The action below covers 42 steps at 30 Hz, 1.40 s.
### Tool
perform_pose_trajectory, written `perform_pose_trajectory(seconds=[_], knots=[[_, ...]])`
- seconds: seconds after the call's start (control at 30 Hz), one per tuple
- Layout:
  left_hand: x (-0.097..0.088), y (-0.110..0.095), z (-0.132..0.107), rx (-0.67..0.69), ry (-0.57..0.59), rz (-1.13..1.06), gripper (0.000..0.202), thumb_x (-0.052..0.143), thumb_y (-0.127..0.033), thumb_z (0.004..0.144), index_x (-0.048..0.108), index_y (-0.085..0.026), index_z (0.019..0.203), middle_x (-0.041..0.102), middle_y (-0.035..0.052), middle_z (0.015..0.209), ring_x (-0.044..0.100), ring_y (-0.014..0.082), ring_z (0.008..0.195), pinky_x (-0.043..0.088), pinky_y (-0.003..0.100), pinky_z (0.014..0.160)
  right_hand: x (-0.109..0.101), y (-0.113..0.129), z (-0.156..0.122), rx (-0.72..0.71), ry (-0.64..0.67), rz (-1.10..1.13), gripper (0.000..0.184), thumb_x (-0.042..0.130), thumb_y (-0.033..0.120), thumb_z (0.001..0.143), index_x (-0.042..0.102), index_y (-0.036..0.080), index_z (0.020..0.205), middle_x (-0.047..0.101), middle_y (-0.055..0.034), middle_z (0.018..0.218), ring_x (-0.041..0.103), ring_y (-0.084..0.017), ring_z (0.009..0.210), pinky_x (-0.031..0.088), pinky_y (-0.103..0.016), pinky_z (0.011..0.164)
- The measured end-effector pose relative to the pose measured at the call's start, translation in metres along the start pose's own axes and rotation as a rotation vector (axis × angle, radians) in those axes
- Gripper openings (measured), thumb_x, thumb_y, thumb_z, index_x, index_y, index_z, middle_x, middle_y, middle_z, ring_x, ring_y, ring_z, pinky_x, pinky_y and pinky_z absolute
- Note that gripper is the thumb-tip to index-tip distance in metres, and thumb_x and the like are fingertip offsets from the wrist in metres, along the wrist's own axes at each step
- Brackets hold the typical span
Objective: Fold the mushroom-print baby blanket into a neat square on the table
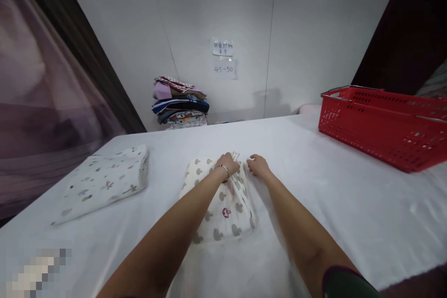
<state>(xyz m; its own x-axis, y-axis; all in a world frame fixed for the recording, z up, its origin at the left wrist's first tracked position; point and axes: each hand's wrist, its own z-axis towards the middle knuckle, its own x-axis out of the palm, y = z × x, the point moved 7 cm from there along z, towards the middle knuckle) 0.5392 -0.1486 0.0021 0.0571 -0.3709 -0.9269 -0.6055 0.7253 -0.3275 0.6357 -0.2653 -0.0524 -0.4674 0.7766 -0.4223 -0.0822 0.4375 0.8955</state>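
A folded cream cloth with grey mouse-head prints (223, 209) lies on the white table (314, 205) in front of me. My left hand (228, 162), with a bracelet at the wrist, rests on the cloth's far edge, fingers curled down onto the fabric. Just to the right of that far corner is my right hand (257, 164), its fingers bent and touching the cloth's edge and the table. Whether either hand pinches the fabric is hard to tell.
A second folded white cloth with grey prints (104, 181) lies to the left. A red plastic basket (384, 123) stands at the right. A stack of folded colourful clothes (179, 102) sits against the back wall under paper notes (223, 58).
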Motion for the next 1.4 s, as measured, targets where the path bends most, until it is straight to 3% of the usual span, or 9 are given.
perform_pose_trajectory(seconds=[0.13, 0.27, 0.5, 0.7, 0.8, 1.03, 1.2, 1.3, 1.4], knots=[[-0.001, 0.001, 0.0, 0.004, -0.014, -0.006, 0.045, 0.055, -0.029, 0.065, 0.051, -0.015, 0.107, 0.056, 0.0162, 0.115, 0.059, 0.0272, 0.096, 0.047, 0.031, 0.07, 0.007, 0.01, -0.009, -0.101, 0.014, -0.243, 0.042, 0.059, 0.035, 0.07, 0.058, 0.013, 0.106, 0.065, -0.012, 0.089, 0.06, -0.022, 0.077, 0.043, -0.028, 0.063], [-0.002, -0.001, -0.002, 0.014, -0.036, -0.003, 0.045, 0.054, -0.029, 0.065, 0.05, -0.016, 0.107, 0.055, 0.0159, 0.115, 0.058, 0.0271, 0.098, 0.045, 0.031, 0.072, 0.028, 0.027, -0.023, -0.269, 0.055, -0.48, 0.04, 0.054, 0.031, 0.074, 0.055, 0.016, 0.111, 0.062, -0.0115, 0.104, 0.056, -0.023, 0.096, 0.041, -0.03, 0.076], [-0.009, 0.001, -0.006, 0.034, -0.056, 0.0, 0.048, 0.057, -0.035, 0.063, 0.05, -0.015, 0.106, 0.055, 0.0162, 0.114, 0.059, 0.0275, 0.095, 0.045, 0.031, 0.069, 0.027, 0.018, -0.013, -0.19, 0.021, 0.001, 0.06, 0.062, 0.02, 0.06, 0.051, 0.017, 0.118, 0.061, -0.0012, 0.083, 0.055, -0.016, 0.075, 0.043, -0.025, 0.067], [-0.009, 0.004, -0.005, 0.034, -0.057, 0.018, 0.047, 0.055, -0.038, 0.066, 0.049, -0.016, 0.108, 0.054, 0.0158, 0.115, 0.057, 0.0279, 0.099, 0.045, 0.031, 0.071, 0.033, 0.014, -0.018, 0.03, 0.201, 0.574, 0.071, 0.062, 0.016, 0.057, 0.041, 0.014, 0.125, 0.053, 0.0033, 0.067, 0.05, -0.01, 0.054, 0.04, -0.023, 0.05], [-0.009, 0.003, -0.005, 0.036, -0.065, 0.024, 0.046, 0.053, -0.037, 0.067, 0.048, -0.016, 0.108, 0.053, 0.016, 0.116, 0.057, 0.0283, 0.099, 0.044, 0.032, 0.072, 0.032, 0.019, -0.016, -0.041, 0.186, 0.692, 0.068, 0.063, 0.014, 0.054, 0.046, 0.015, 0.12, 0.054, 0.0037, 0.069, 0.05, -0.01, 0.055, 0.041, -0.022, 0.052], [-0.007, 0.003, -0.003, 0.042, -0.059, 0.037, 0.045, 0.055, -0.033, 0.064, 0.05, -0.016, 0.105, 0.054, 0.0153, 0.114, 0.057, 0.0276, 0.098, 0.045, 0.032, 0.072, 0.016, 0.006, 0.001, -0.187, -0.069, 0.068, 0.052, 0.054, 0.027, 0.07, 0.049, 0.017, 0.121, 0.058, -0.0064, 0.105, 0.056, -0.014, 0.076, 0.044, -0.028, 0.071], [-0.005, 0.003, -0.003, 0.053, -0.067, 0.034, 0.044, 0.053, -0.034, 0.066, 0.05, -0.015, 0.106, 0.054, 0.0159, 0.114, 0.057, 0.028, 0.098, 0.045, 0.033, 0.074, 0.027, 0.019, -0.012, -0.327, 0.052, -0.318, 0.055, 0.051, 0.03, 0.076, 0.042, 0.016, 0.129, 0.055, -0.0112, 0.117, 0.05, -0.022, 0.103, 0.038, -0.031, 0.084], [-0.006, 0.001, -0.005, 0.059, -0.074, 0.031, 0.044, 0.053, -0.032, 0.066, 0.05, -0.015, 0.107, 0.055, 0.0156, 0.114, 0.057, 0.0277, 0.099, 0.044, 0.033, 0.075, 0.034, 0.028, -0.021, -0.433, 0.06, -0.4, 0.053, 0.055, 0.021, 0.07, 0.049, 0.019, 0.123, 0.059, -0.0094, 0.11, 0.049, -0.023, 0.102, 0.037, -0.032, 0.084], [-0.007, 0.001, -0.007, 0.056, -0.079, 0.03, 0.044, 0.053, -0.032, 0.066, 0.05, -0.016, 0.107, 0.055, 0.0155, 0.114, 0.058, 0.0269, 0.098, 0.044, 0.032, 0.074, 0.035, 0.03, -0.02, -0.451, 0.039, -0.252, 0.048, 0.057, 0.016, 0.063, 0.056, 0.019, 0.111, 0.061, -0.0056, 0.096, 0.052, -0.019, 0.087, 0.039, -0.029, 0.076]])
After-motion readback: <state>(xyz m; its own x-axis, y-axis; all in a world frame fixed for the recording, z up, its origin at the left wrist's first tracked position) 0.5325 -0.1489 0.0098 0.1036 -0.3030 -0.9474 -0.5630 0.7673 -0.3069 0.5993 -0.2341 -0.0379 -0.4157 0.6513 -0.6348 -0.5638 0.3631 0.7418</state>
